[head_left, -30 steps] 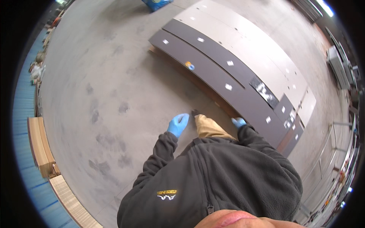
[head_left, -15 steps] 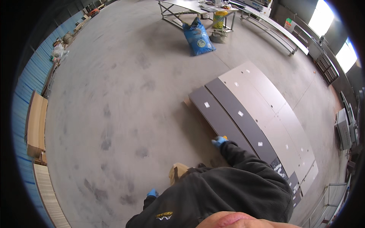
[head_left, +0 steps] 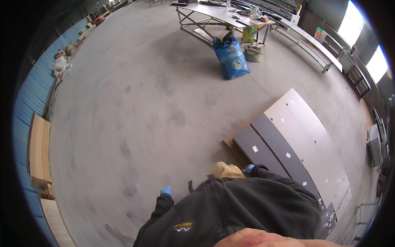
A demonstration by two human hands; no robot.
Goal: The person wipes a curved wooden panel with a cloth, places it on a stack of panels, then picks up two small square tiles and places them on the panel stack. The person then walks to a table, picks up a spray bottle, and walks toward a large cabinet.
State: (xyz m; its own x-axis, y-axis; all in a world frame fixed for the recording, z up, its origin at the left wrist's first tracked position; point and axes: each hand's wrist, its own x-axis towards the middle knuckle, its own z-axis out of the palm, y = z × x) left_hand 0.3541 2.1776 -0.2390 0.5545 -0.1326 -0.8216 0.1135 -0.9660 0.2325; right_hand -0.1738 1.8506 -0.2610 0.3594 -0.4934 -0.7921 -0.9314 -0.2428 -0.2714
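My left hand (head_left: 166, 190), in a blue glove, hangs low beside my body over the bare floor. It is small and blurred, and how its fingers lie does not show. My right hand (head_left: 248, 169), also blue-gloved, is at the near left side of a stack of panels, partly covered by my dark sleeve. Its fingers and anything in them are hidden. The nearest dark grey panel (head_left: 263, 155) carries a white label (head_left: 255, 149). Beside it lies another dark grey panel (head_left: 276, 140), then wide light grey panels (head_left: 317, 138) with small holes and labels.
Ahead stands a metal-framed table (head_left: 214, 11) with items on it and a full blue sack (head_left: 231, 57) in front. A smaller sack (head_left: 253, 54) leans nearby. Long boards (head_left: 40, 150) line the blue wall at left. A metal rail frame (head_left: 364, 212) stands at right.
My view has shifted, so the sacks and panels sit lower and farther right. My right hand is now closer to my body, and the yellow-orange thing at it no longer shows.
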